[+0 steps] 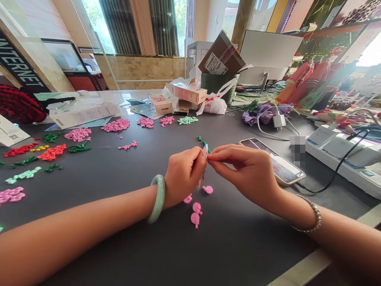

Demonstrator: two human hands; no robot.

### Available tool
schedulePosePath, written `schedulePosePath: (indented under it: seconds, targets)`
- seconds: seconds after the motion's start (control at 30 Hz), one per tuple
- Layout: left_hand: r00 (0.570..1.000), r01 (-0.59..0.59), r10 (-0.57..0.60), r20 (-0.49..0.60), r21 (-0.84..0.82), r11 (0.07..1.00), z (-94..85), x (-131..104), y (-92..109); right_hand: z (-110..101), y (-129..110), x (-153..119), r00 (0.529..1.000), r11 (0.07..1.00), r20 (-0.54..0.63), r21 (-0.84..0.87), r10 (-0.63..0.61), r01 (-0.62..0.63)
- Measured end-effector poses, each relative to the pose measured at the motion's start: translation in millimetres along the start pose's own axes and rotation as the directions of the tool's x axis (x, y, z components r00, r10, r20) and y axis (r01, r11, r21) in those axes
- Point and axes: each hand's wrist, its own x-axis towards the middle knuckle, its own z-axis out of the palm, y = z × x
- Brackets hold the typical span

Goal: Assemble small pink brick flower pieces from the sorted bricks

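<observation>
The left hand (182, 174) and right hand (253, 169) meet over the dark tabletop (133, 246), each with its fingers pinched together. What they pinch is too small to tell. A little green piece (209, 151) is right at their tips. Four pink pieces (195, 218) lie nearer. A phone (276, 163) lies on the right.

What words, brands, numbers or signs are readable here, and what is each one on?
"INTERNET", on the dark panel at the upper left.
Too small or blurred to read surely: the bold print on the long white box and the small box; the label on the brown carton; the red marks on the plastic bag; the phone screen.
</observation>
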Motion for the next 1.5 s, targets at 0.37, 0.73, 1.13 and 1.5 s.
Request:
schedulePosePath:
  seconds: [0.37,0.73,1.13,1.5]
  targets:
    - [1.000,0.009,-0.009,0.001,-0.044,0.999,-0.7,3,0,6,5,-2,0.995,0.969,-0.011,0.226,0.101,-0.096]
    - [0.999,-0.003,0.008,0.050,-0.099,0.995,-1.7,3,1,0,7,0,1.000,0.994,0.025,0.105,-0.008,0.005]
    - [0.992,0.080,-0.057,0.113,-0.203,0.976,-2.2,1,3,-5,9,-4,0.993,0.976,0.001,-0.183,-0.120,0.118]
    - [0.988,0.128,-0.100,0.119,-0.255,0.959,-1.4,4,2,-3,10,-5,0.984,0.957,0.015,-0.230,-0.178,0.176]
